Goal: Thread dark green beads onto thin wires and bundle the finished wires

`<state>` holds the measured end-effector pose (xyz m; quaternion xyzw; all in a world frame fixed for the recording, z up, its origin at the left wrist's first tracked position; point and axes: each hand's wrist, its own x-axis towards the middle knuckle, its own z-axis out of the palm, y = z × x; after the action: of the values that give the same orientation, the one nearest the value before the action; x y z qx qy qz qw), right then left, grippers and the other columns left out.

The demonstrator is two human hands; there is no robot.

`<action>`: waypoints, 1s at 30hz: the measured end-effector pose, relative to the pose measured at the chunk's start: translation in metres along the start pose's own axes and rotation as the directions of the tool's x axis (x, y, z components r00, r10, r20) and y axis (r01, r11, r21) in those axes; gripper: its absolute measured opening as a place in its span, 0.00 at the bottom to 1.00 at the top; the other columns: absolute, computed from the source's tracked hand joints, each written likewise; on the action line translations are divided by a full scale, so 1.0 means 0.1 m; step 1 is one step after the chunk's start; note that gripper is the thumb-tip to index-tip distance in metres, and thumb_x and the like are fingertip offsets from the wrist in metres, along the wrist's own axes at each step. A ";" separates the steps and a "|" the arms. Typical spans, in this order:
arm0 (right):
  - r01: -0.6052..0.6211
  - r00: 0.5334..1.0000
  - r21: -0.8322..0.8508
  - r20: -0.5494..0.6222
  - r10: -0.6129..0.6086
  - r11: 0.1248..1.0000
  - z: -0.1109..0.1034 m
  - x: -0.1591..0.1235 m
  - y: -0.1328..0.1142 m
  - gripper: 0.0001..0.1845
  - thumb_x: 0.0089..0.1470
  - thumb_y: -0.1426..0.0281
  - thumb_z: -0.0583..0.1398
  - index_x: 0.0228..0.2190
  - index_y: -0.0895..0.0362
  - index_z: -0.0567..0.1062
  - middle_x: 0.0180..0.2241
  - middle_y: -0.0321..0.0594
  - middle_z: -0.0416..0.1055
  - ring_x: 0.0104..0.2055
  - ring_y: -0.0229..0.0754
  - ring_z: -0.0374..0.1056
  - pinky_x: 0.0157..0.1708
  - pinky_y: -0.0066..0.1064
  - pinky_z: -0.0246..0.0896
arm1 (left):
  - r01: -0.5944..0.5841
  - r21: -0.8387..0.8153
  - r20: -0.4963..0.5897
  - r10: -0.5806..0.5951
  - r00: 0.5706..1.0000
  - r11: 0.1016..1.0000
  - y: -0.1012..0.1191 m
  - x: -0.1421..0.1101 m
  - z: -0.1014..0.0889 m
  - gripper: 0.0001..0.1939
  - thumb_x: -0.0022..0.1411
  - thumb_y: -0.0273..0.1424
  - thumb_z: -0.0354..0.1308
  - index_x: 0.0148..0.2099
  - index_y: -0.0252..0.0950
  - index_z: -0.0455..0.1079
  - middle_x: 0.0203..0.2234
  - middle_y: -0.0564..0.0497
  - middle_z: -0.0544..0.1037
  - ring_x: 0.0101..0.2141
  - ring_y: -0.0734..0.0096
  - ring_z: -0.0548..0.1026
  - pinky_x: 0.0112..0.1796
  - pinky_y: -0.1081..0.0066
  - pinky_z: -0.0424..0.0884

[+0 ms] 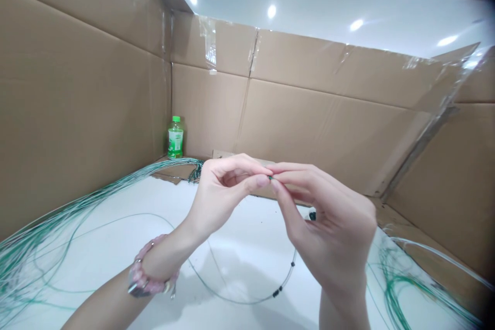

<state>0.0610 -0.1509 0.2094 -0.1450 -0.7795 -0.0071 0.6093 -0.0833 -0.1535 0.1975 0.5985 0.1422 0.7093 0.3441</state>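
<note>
My left hand [222,191] and my right hand [328,221] meet in front of me above a white table [116,247]. Both pinch with thumb and forefinger at one small dark green piece [269,178] between the fingertips. A thin clear cable [247,296] with small dark beads hangs in a loop under the hands and lies on the table. A pink bead bracelet [149,276] is on my left wrist.
A bundle of thin green and clear cables [58,221] sweeps along the left side. More green cables [402,283] lie at the right. A green bottle [175,137] stands in the back left corner. Tall cardboard walls [309,108] close in the table.
</note>
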 end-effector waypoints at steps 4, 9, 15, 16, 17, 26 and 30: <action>-0.082 0.996 0.127 -0.014 0.085 0.989 0.02 0.00 0.04 0.07 0.53 0.81 0.62 0.29 0.59 0.77 0.33 0.35 0.78 0.36 0.33 0.74 0.33 0.19 0.74 | -0.029 0.021 -0.012 0.029 1.000 0.999 0.00 0.00 0.00 0.09 0.55 0.19 0.65 0.32 0.39 0.80 0.26 0.57 0.81 0.28 0.84 0.78 0.31 0.88 0.75; -0.185 0.983 0.245 0.027 0.184 0.952 0.02 0.02 0.10 0.06 0.53 0.79 0.64 0.27 0.57 0.78 0.30 0.33 0.78 0.32 0.32 0.75 0.34 0.19 0.74 | -0.114 0.164 -0.038 0.122 0.992 0.980 0.02 0.00 -0.02 0.08 0.53 0.19 0.66 0.31 0.38 0.80 0.25 0.55 0.80 0.26 0.83 0.76 0.28 0.87 0.73; -0.288 0.958 0.314 0.103 0.270 0.905 0.00 0.04 0.14 0.08 0.50 0.80 0.66 0.27 0.54 0.78 0.26 0.27 0.77 0.27 0.29 0.72 0.30 0.15 0.70 | -0.247 0.379 0.045 0.249 0.967 0.892 0.07 0.01 -0.06 0.07 0.55 0.19 0.63 0.32 0.35 0.78 0.25 0.51 0.79 0.26 0.78 0.75 0.27 0.81 0.73; -0.298 0.954 0.328 0.115 0.275 0.896 0.00 0.03 0.15 0.09 0.49 0.80 0.66 0.27 0.53 0.79 0.25 0.26 0.77 0.27 0.28 0.72 0.29 0.15 0.69 | -0.256 0.390 0.052 0.256 0.965 0.884 0.07 0.01 -0.07 0.06 0.55 0.19 0.63 0.31 0.35 0.77 0.25 0.51 0.79 0.26 0.78 0.75 0.27 0.81 0.73; -0.304 0.953 0.345 0.128 0.276 0.888 0.00 0.03 0.15 0.09 0.49 0.80 0.66 0.27 0.53 0.79 0.25 0.26 0.77 0.27 0.28 0.72 0.28 0.14 0.69 | -0.261 0.395 0.059 0.259 0.964 0.881 0.08 0.01 -0.07 0.06 0.55 0.20 0.63 0.31 0.35 0.77 0.24 0.52 0.78 0.26 0.78 0.74 0.27 0.80 0.73; -0.260 0.965 0.412 0.130 0.226 0.873 0.02 0.04 0.15 0.10 0.48 0.82 0.66 0.26 0.55 0.78 0.23 0.28 0.76 0.25 0.30 0.72 0.26 0.14 0.69 | -0.131 0.310 0.044 0.123 0.991 0.942 0.05 0.01 -0.05 0.03 0.59 0.26 0.61 0.32 0.36 0.75 0.25 0.53 0.76 0.26 0.78 0.75 0.25 0.81 0.74; -0.273 0.962 0.418 0.123 0.244 0.866 0.04 0.06 0.16 0.10 0.47 0.83 0.66 0.26 0.55 0.79 0.22 0.28 0.76 0.25 0.31 0.74 0.25 0.15 0.70 | -0.124 0.276 -0.008 0.131 0.991 0.953 0.05 -0.01 -0.04 0.01 0.57 0.27 0.64 0.33 0.37 0.77 0.27 0.52 0.79 0.25 0.77 0.76 0.24 0.80 0.75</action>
<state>0.0597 -0.1337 0.2115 -0.1099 -0.7548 0.2517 0.5957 -0.0887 -0.1566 0.1990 0.6392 0.2050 0.7111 0.2094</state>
